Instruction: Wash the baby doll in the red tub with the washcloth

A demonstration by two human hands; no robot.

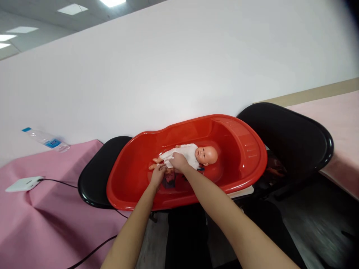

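A baby doll (193, 154) in a white garment lies on its back inside a red plastic baby tub (246, 149), head to the right. My right hand (178, 161) rests on the doll's belly, fingers closed on the white cloth. My left hand (158, 173) is at the doll's legs, fingers curled around one leg. Both forearms reach in over the tub's near rim.
The tub sits across two black chair seats (291, 138), (92, 179). A pink cloth-covered table (42, 213) on the left carries a white device (25, 183) with a black cable and a lying plastic water bottle (46, 140). Another pink surface (342, 130) lies right. A white wall is behind.
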